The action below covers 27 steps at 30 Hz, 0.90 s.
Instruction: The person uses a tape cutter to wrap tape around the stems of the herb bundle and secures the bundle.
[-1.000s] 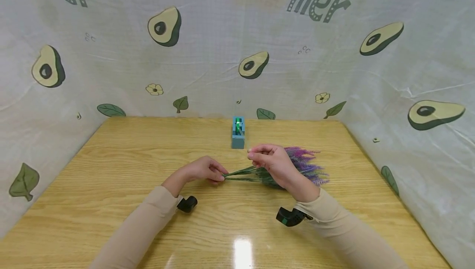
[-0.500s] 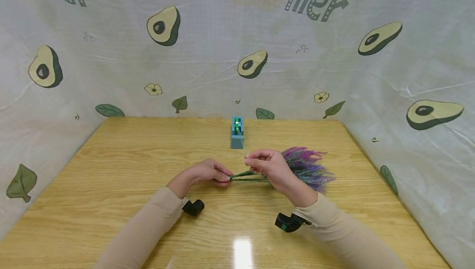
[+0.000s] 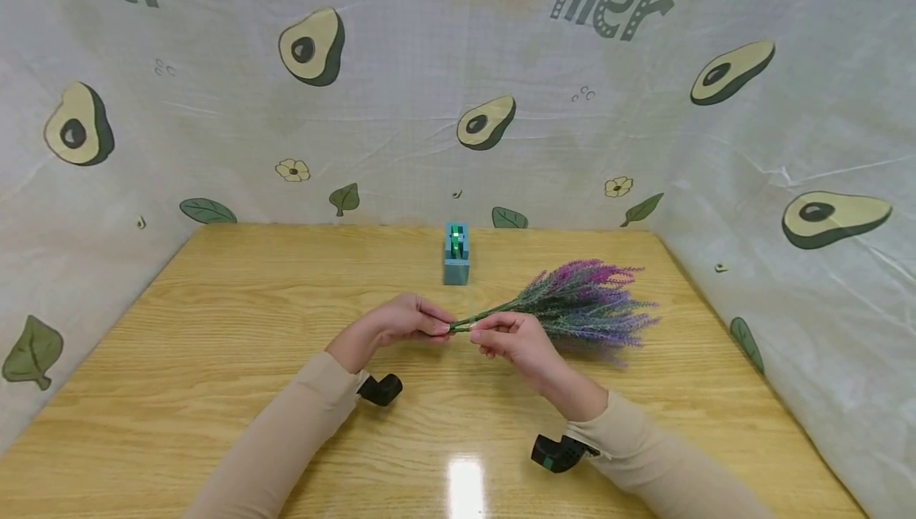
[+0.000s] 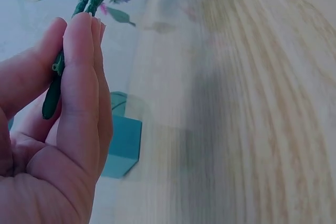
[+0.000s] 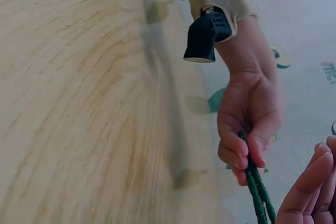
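A bunch of artificial lavender [image 3: 590,304] points its purple and violet heads right, its green stems running left. My left hand [image 3: 408,320] pinches the stem ends between thumb and fingers; in the left wrist view a dark green stem end [image 4: 51,98] sticks out below the fingertips. Close beside it, my right hand [image 3: 522,344] has thumb and forefinger pinched at the stems, with what looks like a small piece of clear tape [image 3: 472,320], barely visible. The right wrist view shows the stems [image 5: 256,192] running between both hands.
Behind the hands, near the table's far edge, stands a blue tape dispenser [image 3: 456,261] with a green core. The wooden table [image 3: 250,288] is bordered by a white curtain [image 3: 401,66] printed with avocados. Each wrist carries a black camera.
My left hand has shifted right and lifted the stem ends slightly, swinging the bunch rightward. My right hand has come down from above until its fingertips are at the stems.
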Each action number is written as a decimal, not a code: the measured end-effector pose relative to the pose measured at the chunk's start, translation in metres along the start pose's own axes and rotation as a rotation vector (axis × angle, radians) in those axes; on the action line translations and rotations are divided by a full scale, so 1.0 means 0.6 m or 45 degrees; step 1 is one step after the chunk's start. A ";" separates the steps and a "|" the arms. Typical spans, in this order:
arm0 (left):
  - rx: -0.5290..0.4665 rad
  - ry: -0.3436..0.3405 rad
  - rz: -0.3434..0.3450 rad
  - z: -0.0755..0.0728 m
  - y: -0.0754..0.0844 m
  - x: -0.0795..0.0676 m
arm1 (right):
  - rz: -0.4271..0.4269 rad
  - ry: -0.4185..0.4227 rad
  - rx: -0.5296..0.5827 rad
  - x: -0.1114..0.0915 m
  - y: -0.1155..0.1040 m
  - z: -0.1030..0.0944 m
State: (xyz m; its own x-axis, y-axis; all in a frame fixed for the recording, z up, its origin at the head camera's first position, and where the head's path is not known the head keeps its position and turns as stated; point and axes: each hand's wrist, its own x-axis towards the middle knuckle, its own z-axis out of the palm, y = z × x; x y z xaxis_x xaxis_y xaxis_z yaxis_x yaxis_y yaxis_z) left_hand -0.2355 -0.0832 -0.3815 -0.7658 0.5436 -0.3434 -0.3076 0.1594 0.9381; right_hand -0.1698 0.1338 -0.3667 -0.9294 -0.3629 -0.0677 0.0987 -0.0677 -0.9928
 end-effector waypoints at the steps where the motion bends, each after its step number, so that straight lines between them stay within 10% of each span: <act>1: -0.003 0.000 0.000 0.000 0.002 0.000 | 0.004 -0.001 0.006 0.000 0.003 0.000; 27: -0.063 -0.052 0.033 0.001 0.021 -0.012 | 0.034 0.034 0.028 -0.004 0.054 0.008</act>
State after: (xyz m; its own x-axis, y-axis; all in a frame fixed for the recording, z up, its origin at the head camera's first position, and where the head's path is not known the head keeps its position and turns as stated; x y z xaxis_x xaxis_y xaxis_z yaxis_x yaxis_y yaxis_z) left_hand -0.2335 -0.0845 -0.3671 -0.7504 0.5804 -0.3163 -0.3162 0.1049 0.9429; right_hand -0.1628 0.1282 -0.3982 -0.9353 -0.3403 -0.0971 0.1312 -0.0787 -0.9882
